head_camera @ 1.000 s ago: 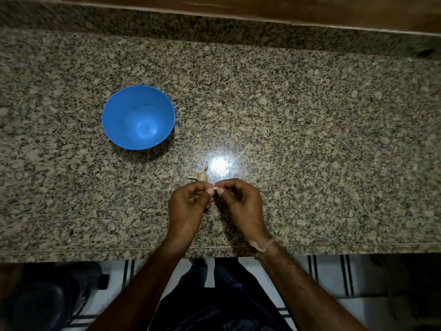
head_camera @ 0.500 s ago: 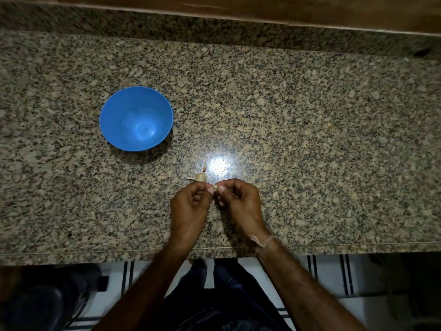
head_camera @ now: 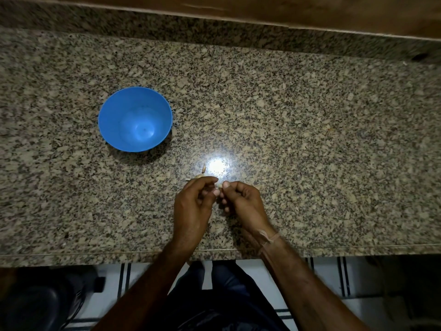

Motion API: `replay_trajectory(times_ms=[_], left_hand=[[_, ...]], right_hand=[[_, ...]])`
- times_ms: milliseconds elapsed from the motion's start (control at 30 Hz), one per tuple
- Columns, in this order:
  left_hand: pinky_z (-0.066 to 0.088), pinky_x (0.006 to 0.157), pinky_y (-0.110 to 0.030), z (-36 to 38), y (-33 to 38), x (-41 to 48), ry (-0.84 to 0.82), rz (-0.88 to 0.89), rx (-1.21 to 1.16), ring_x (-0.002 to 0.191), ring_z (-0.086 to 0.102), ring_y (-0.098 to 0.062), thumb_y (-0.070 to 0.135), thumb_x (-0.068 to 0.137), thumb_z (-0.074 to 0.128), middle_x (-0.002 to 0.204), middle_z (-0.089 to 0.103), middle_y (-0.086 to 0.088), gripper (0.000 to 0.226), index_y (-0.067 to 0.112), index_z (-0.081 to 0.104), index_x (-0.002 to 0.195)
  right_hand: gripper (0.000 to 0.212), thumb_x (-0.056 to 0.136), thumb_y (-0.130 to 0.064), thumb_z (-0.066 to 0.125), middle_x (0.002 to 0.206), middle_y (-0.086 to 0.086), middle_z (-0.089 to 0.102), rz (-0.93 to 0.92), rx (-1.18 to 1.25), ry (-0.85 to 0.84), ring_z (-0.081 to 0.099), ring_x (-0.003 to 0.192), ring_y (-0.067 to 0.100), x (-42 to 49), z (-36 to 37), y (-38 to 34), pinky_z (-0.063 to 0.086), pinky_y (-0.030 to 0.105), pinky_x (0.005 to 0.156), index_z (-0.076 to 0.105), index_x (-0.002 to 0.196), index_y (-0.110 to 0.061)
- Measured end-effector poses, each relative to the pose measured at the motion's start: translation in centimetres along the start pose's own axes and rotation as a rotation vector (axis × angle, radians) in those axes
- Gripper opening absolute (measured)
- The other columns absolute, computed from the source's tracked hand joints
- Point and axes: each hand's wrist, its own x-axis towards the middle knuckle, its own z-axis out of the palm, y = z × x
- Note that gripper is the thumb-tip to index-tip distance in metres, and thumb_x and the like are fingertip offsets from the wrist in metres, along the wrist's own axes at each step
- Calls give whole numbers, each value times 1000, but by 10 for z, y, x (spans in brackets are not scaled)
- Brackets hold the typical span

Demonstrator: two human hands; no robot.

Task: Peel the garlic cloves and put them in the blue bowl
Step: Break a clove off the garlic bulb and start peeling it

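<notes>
Far left: one round blue plastic bowl [head_camera: 112, 120], upright and empty on the speckled granite tabletop [head_camera: 310, 139]. Toward centre, just beyond the knuckles: one small pale garlic piece with a pointed tip [head_camera: 200, 176], partly hidden, beside a bright lamp glare. Then the left hand [head_camera: 194, 201], fingers curled, pinching one small pale garlic clove [head_camera: 219, 186]; right hand [head_camera: 241, 199], likewise curled, pinching the clove's other side, thumb tip against it. Two hands, one clove in work, none in the bowl. Probably light and firm, slippery once bare, skin brittle; best held by the ends, a nail lifting a loose edge.
</notes>
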Motion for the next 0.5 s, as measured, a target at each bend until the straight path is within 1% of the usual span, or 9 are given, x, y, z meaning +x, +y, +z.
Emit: replay_trajectory(times_ms=[67,167,200,233,267,300,333,400,500], left_hand=[[57,77,-24,1,1,0,-10,-4,-27,93,69,-5,13,96,70,100,74,12,16,23,76,107],[59,74,-27,-1,1,0,7,-61,-70,86,71,-5,15,95,71,90,75,12,10,23,77,98],[59,74,-28,-1,0,0,17,-89,-89,84,72,-5,16,95,72,88,75,13,9,24,77,97],[60,74,-29,-1,0,0,30,-123,-107,83,72,-4,16,94,73,87,75,13,9,24,77,95],[61,75,-31,-1,-1,1,43,-156,-120,82,71,-3,17,94,74,85,76,13,7,24,77,93],[61,75,-33,-1,-3,1,51,-181,-122,81,71,-3,19,93,75,84,76,13,6,24,77,91],[61,76,-35,-2,-5,2,53,-195,-116,80,71,-2,21,94,75,84,76,13,5,23,78,91],[61,76,-37,-2,-6,2,37,-203,-97,79,71,-2,24,95,73,83,76,13,7,24,79,91],[62,76,-41,-2,-9,1,-1,-220,-92,79,73,-5,27,98,69,80,77,12,13,26,79,91]], right_hand=[[31,103,-25,65,72,9,65,11,6,-18,57,62,13,-1,1,-1,48,27,58,73,93,3],[30,104,-25,64,73,6,68,29,-2,-19,59,63,12,-1,2,-1,48,25,59,76,92,0],[23,104,-20,65,78,6,72,-7,-29,-4,63,68,13,0,1,1,51,26,64,77,93,-4],[15,102,-11,65,88,4,76,-77,-94,20,70,78,13,0,-2,2,56,29,73,78,98,-7],[18,100,-2,63,101,3,78,-180,-194,44,73,92,13,1,-5,4,59,33,85,78,106,-11],[29,97,5,62,111,1,77,-287,-303,50,73,105,12,1,-7,5,59,34,93,76,114,-13],[35,96,6,62,117,-1,74,-380,-393,38,71,111,12,0,-9,5,58,33,97,74,120,-16],[31,96,-1,69,114,-3,73,-456,-468,-25,70,109,12,-3,-7,2,58,30,94,74,122,-17],[10,95,-8,74,98,0,78,-381,-358,-61,75,96,15,-4,-1,-2,61,32,87,78,105,-10]])
